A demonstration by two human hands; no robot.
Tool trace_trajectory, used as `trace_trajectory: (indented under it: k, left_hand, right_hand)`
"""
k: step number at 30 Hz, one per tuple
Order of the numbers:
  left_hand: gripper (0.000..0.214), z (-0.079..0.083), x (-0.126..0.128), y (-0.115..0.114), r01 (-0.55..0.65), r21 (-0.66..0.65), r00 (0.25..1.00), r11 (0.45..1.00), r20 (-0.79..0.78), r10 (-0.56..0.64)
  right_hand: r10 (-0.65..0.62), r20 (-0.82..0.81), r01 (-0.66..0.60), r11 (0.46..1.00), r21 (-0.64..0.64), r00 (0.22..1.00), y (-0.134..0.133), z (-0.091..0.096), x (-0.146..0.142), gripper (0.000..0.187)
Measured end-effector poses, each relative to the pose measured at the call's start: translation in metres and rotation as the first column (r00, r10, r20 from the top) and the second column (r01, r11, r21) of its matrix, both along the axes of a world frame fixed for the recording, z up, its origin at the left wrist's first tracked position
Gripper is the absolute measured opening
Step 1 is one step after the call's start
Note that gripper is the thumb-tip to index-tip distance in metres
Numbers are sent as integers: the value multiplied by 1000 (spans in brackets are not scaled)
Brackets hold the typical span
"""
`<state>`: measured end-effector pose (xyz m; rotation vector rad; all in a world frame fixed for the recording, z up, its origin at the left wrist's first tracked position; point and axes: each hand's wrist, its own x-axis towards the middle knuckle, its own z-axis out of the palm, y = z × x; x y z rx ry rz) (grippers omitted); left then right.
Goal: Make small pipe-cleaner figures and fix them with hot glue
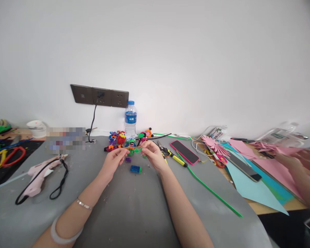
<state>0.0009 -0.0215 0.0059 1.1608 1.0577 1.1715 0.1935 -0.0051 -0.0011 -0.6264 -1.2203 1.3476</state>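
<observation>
My left hand [115,159] is closed in a pinch on one end of a short orange pipe cleaner [133,147]. At its other end, the fingers of my right hand [153,155] are pinched together, by a curled green piece [137,150]. I cannot tell whether the green piece is joined to the orange one. Both hands are raised over the grey table. Below them lies a short blue roll with a green end [135,169], and a small purple piece [128,159] sits near my left fingertips. Small colourful pipe-cleaner figures [121,137] stand just behind.
A pink glue gun [40,175] with its black cord lies left. A water bottle [130,120] stands against the wall. Right are pliers [177,159], a phone [184,152] and a long green pipe cleaner [212,190]. At far right, another person's hands [290,162] are over pink paper.
</observation>
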Motion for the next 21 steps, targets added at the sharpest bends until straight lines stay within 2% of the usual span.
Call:
trace_trajectory:
  k: [6, 10, 15, 21]
  left_hand:
    - [38, 6, 3, -4, 21, -2, 999, 1000, -45, -22]
    - [40, 9, 4, -6, 75, -21, 996, 997, -47, -76]
    - [40, 7, 2, -4, 73, -14, 996, 997, -49, -73]
    - [37, 6, 2, -5, 133, -7, 986, 991, -100, -133]
  right_hand:
    - [19, 51, -17, 999, -38, 999, -3, 2, 0, 22]
    - [88, 98, -83, 995, -54, 991, -4, 2, -1, 23]
    - [142, 132, -135, 989, -59, 981, -4, 0, -1, 22]
    - [162, 138, -157, 986, -48, 977, -4, -1, -1, 21]
